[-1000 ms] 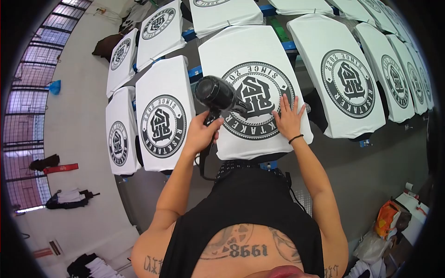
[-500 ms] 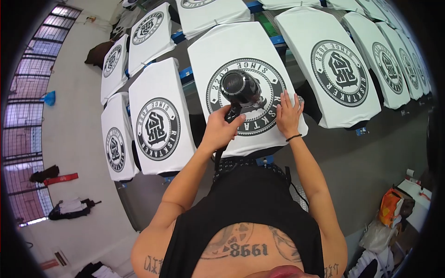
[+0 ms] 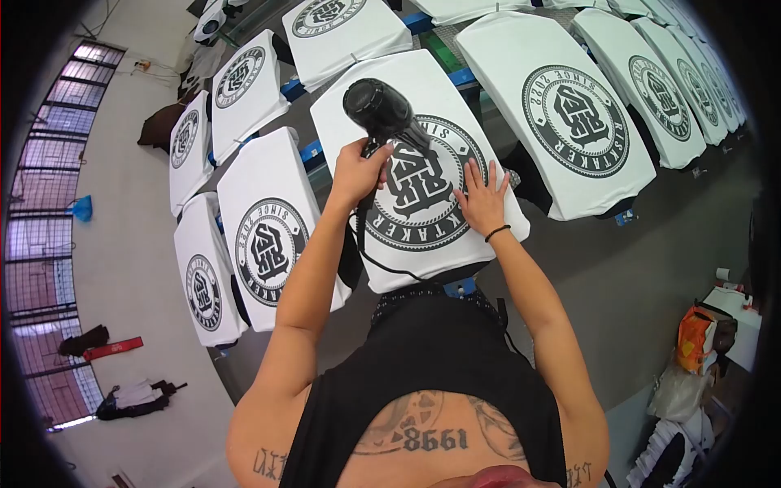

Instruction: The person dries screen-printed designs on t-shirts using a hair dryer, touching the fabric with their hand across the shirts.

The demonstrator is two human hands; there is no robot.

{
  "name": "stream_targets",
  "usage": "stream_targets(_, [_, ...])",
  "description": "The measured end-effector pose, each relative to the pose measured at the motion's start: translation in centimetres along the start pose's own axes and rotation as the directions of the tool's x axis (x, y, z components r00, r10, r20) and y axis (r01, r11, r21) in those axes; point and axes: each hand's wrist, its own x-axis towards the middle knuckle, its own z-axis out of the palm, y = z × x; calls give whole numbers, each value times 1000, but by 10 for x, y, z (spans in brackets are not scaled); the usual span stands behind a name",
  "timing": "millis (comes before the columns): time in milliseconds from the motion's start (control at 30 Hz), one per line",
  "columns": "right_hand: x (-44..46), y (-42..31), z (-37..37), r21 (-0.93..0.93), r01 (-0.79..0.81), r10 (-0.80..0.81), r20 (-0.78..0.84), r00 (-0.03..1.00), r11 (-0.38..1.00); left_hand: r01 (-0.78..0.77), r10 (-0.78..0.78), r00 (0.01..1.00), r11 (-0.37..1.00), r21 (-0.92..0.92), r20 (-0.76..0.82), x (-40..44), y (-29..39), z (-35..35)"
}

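Note:
My left hand (image 3: pixel 358 172) is wrapped round the handle of a black hair dryer (image 3: pixel 377 107). The dryer is tilted over a white T-shirt (image 3: pixel 342 102) stretched on a board, its nozzle above the upper part of a round black print (image 3: pixel 417 185). From the handle a black cord (image 3: pixel 384 265) runs down towards my waist. Fingers spread, my right hand (image 3: pixel 483 199) lies on the shirt at the right edge of the print. A dark band circles that wrist.
Several boards with printed white shirts stand in rows: one shirt (image 3: pixel 590 203) to the right, another (image 3: pixel 281 150) to the left. Blue brackets (image 3: pixel 461 287) show at the board ends. An orange bag (image 3: pixel 694 337) and white cloth (image 3: pixel 671 447) are at lower right.
My left hand has moved the hair dryer up and left, turning its nozzle to the right and uncovering the print's centre. My right hand stays on the shirt, fingers spread wider. The view has shifted.

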Motion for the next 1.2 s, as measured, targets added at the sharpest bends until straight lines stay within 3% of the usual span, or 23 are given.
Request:
stream_targets(100, [1,1,0,-36,10,-8,51,999,999,16,-3,995,991,129,-103,-13,-3,-3])
stream_targets(300, [1,7,3,-22,58,-58,-15,998,998,104,-109,993,990,-95,-51,-62,-15,2])
stream_targets(367, [-2,10,4,-53,52,-53,-10,999,997,92,-88,993,995,49,-82,-83,-12,10])
stream_targets(500, [-5,13,-1,-8,62,-62,-7,998,998,134,-138,987,990,-52,-83,-113,-28,13])
stream_targets(567, [-7,10,-15,-15,66,-67,-103,992,998,123,-133,986,987,-99,-103,-128,-35,11])
stream_targets(633, [-9,16,-26,314,-88,113,-60,992,945,154,-156,986,987,-48,-65,-140,-39,3])
stream_targets(667, [-11,19,-37,362,-61,132,-176,976,930,165,-171,984,982,-95,-54,-145,-40,-5])
stream_targets(700, [-16,19,-47,360,-60,133,-182,974,931,159,-164,985,983,-94,-53,-150,-40,-10])
stream_targets(767, [-28,17,-72,780,-117,404,-184,896,615,145,-169,977,974,-174,-131,-161,-36,-22])
stream_targets(833, [-42,14,-126,828,-254,546,-74,834,500,92,-83,968,995,29,-236,-159,-54,-45])
stream_targets(900, [-55,22,-179,815,-108,519,-254,816,569,71,-51,964,995,69,-261,-150,-65,-69])
stream_targets(933, [-59,38,-194,741,105,429,-492,758,663,46,-28,940,998,45,-339,-148,-67,-75])
stream_targets(1000, [-70,22,-276,600,203,390,-703,594,774,73,-78,954,997,-28,-291,-150,-67,-93])
stream_targets(1033, [-75,11,-314,367,249,241,-875,420,896,86,-95,950,995,-43,-296,-155,-67,-96])
stream_targets(1067, [-82,6,-355,76,460,-35,-973,227,885,78,-82,949,997,-25,-303,-163,-72,-96])
stream_targets(1100, [-128,17,-394,-350,-161,-286,-902,323,923,84,-89,952,996,-30,-292,-172,-75,-95])
stream_targets(1133, [-150,19,-427,-479,-155,-467,-878,105,864,83,-98,961,994,-66,-259,-183,-77,-94])
stream_targets(1200, [-193,22,-493,-626,-339,-712,-606,-356,702,85,-110,977,986,-144,-180,-203,-74,-87])
